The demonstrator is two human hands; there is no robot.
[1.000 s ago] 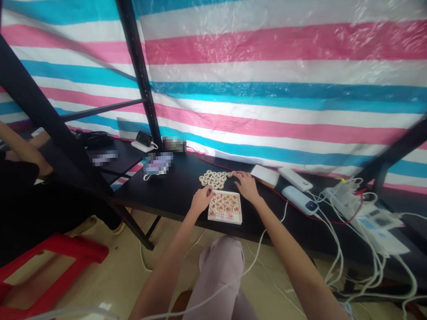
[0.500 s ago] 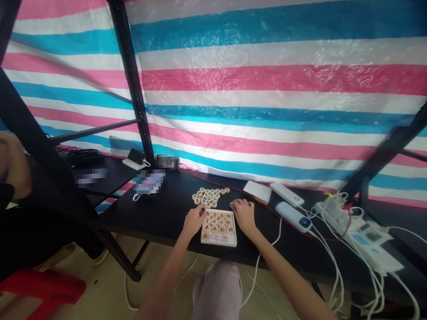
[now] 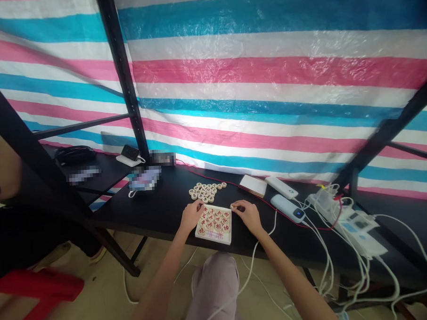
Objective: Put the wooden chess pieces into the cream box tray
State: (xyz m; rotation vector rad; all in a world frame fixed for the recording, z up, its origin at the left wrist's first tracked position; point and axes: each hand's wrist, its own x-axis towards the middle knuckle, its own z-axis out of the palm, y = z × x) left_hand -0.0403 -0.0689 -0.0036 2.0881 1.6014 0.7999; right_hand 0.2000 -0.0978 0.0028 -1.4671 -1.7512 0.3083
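A shallow white box [image 3: 228, 238] lies near the table's front edge. Inside are several round xiangqi pieces [image 3: 218, 227] with red characters, in rows, and its front part shows a bare floor with reddish marks. My left hand [image 3: 191, 218] is at the box's far left corner, fingers curled together; whatever they grip is hidden. Just off the far right corner is my right hand [image 3: 249, 216], closed in a pinch with a small pale thing at the fingertips, too small to make out. Beyond the box lies a loose cluster of xiangqi pieces [image 3: 201, 192], mostly with dark characters.
A flat pale box [image 3: 253, 185] lies behind my right hand, beside two white power banks [image 3: 281, 187]. Further right is a power strip [image 3: 362, 241] with tangled white cables. A red wire crosses the black table [image 3: 159, 214]. At the left are another person's arm [image 3: 8, 169] and a red stool [image 3: 38, 290].
My view has shifted slightly. My right hand has turned, and its fingers now point left toward the box's far right corner. My left hand keeps its place at the box. The other person's arm has moved.
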